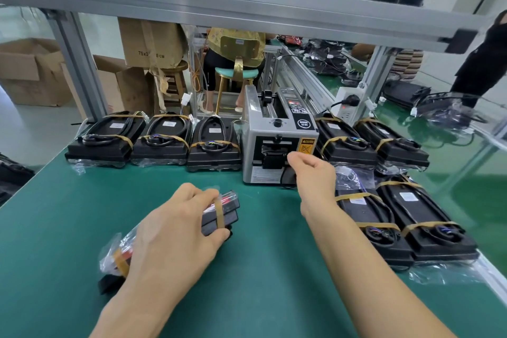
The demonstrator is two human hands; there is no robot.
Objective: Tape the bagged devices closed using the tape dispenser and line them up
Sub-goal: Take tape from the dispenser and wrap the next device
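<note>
Nearest, left hand (175,230) gripping black bagged device in crinkly clear plastic (219,212) on green surface (263,269), right hand (310,170) pinching at grey box-shaped tape dispenser (274,145) outlet, whether on tape, cannot tell; taping step underway, strip next needing pulling free and pressing across bag.

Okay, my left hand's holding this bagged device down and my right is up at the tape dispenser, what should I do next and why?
Probably pull a strip from the tape dispenser outlet with your right hand, already at its front. The bagged device under your left hand shows one tape band, while the lined-up ones carry two.
</note>
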